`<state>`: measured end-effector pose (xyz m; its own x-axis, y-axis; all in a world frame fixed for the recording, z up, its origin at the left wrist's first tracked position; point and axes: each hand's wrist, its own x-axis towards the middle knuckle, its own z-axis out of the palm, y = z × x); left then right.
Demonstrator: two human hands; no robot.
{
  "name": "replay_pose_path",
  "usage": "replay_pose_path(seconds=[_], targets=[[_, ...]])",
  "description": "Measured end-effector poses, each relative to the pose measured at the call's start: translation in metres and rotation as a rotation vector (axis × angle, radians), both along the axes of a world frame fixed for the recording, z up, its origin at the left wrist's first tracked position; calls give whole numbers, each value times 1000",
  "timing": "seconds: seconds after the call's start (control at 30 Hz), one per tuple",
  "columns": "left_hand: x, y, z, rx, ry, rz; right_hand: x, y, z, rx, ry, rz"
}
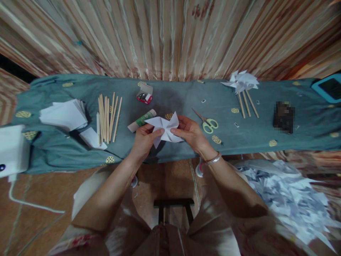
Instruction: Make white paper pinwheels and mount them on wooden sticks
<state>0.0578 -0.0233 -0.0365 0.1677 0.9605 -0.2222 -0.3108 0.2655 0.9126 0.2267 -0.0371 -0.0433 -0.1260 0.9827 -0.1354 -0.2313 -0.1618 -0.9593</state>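
Between my two hands is a white paper pinwheel [167, 132] with folded, pointed blades. My left hand [145, 139] pinches its left side, the thumb lying on top near the middle. From the right, my right hand [193, 133] grips it the same way, thumb close to the centre. Just behind my left hand lies a green and white glue stick [142, 120]. Scissors [207, 122] with pale green handles rest to the right of my right hand. A small open red and white box [144, 94] of metal bits stands farther back.
Wooden sticks [108, 117] and a stack of white paper [65, 114] lie on the left of the cloth-covered table [178, 96]. Finished pinwheels [243, 82] on sticks lie at the back right. A white device [13, 151] stands far left; a paper pile [290, 199] sits below right.
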Motion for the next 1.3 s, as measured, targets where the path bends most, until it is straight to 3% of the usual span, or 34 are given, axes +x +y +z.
replay_pose_path(seconds=[0.33,0.47,0.57,0.67,0.83,0.97,1.3], targets=[[-2,0,0,5,18,25,-5,1,0,-14,-21,-26],[-5,1,4,19,28,56,11,6,4,69,-103,-169],[-12,6,8,68,37,114,36,9,8,205,-275,-313],[-20,11,10,105,78,165,56,5,9,290,-604,-357],[-30,14,7,137,174,211,56,-7,3,359,-1055,-114],[-30,10,5,129,177,195,44,-9,0,407,-1133,33],[-27,5,7,129,195,175,26,-14,1,472,-1347,159]])
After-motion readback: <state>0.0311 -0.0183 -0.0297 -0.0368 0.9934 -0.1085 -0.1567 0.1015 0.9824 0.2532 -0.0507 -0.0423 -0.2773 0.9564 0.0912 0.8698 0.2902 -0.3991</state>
